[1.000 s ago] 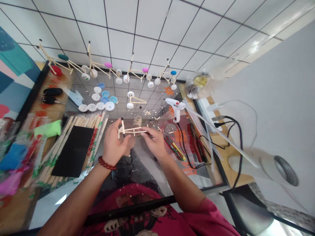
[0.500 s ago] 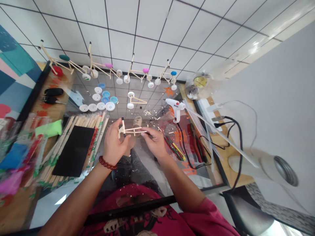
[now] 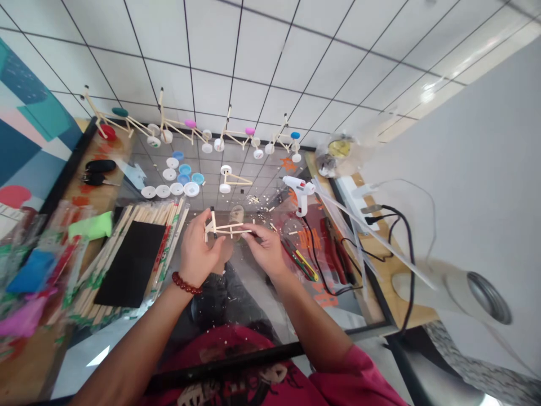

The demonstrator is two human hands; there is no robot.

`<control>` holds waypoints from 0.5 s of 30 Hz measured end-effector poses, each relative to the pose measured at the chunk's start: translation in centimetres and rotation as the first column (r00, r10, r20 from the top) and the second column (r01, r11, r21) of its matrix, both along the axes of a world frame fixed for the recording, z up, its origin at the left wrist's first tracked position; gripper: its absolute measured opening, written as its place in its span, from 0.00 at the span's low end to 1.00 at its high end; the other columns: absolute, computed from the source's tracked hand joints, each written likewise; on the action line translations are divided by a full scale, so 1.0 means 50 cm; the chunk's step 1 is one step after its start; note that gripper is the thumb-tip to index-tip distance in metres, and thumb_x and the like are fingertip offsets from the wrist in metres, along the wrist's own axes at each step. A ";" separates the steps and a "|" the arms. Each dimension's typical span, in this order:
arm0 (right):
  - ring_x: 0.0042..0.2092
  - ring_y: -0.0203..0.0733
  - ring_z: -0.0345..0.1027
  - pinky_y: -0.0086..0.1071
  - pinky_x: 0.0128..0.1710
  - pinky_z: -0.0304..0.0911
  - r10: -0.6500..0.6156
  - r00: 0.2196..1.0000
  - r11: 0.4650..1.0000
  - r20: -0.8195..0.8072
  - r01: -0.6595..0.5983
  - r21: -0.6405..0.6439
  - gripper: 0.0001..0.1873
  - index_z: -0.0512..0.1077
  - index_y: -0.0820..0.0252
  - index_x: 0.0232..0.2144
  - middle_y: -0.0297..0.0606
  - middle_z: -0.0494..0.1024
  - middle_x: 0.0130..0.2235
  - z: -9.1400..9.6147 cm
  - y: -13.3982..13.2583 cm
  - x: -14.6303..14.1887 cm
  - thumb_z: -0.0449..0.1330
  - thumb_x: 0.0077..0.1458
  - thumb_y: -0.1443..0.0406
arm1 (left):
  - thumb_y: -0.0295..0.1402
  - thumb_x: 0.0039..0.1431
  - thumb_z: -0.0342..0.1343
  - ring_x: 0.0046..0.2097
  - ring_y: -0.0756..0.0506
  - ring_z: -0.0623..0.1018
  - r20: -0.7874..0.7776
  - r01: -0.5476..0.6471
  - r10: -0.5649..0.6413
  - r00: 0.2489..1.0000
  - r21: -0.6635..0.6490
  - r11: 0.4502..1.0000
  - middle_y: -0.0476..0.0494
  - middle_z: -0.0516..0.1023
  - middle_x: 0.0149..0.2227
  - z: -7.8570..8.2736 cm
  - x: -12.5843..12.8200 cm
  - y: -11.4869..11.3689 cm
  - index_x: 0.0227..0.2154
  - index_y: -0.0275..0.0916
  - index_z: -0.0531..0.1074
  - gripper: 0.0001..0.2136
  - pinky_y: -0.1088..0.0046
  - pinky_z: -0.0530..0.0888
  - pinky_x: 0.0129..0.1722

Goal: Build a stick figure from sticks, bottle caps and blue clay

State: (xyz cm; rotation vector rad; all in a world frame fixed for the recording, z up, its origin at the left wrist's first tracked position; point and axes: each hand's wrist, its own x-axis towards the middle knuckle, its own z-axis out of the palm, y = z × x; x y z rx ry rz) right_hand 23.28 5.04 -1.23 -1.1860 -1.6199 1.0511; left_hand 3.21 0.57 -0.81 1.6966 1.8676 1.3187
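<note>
Both my hands hold a small frame of thin wooden sticks (image 3: 226, 228) just above the glass table (image 3: 253, 293). My left hand (image 3: 198, 251), with a red bead bracelet on its wrist, pinches the frame's left end, where one stick stands upright. My right hand (image 3: 266, 248) pinches the right end of the horizontal sticks. Both hands are closed on it.
Several finished stick models with bottle-cap wheels (image 3: 236, 138) line the far edge, and one smaller model (image 3: 230, 179) stands nearer. Loose caps (image 3: 177, 177), a white glue gun (image 3: 300, 192), chopstick packs with a black sheet (image 3: 131, 256), pliers (image 3: 333, 242) and cables lie around.
The view has tilted slightly, so everything sits a little lower in the picture. My hands keep the same grip on the stick frame.
</note>
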 end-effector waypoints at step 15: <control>0.44 0.51 0.88 0.43 0.49 0.82 -0.030 0.999 0.999 -0.012 0.030 0.038 0.13 0.88 0.52 0.43 0.39 0.92 0.44 -0.017 0.016 -0.014 0.67 0.58 0.58 | 0.30 0.55 0.66 0.59 0.28 0.84 0.077 -0.012 0.009 0.997 0.035 0.999 0.34 0.84 0.56 -0.019 -0.004 0.014 0.61 0.45 0.73 0.29 0.43 0.81 0.61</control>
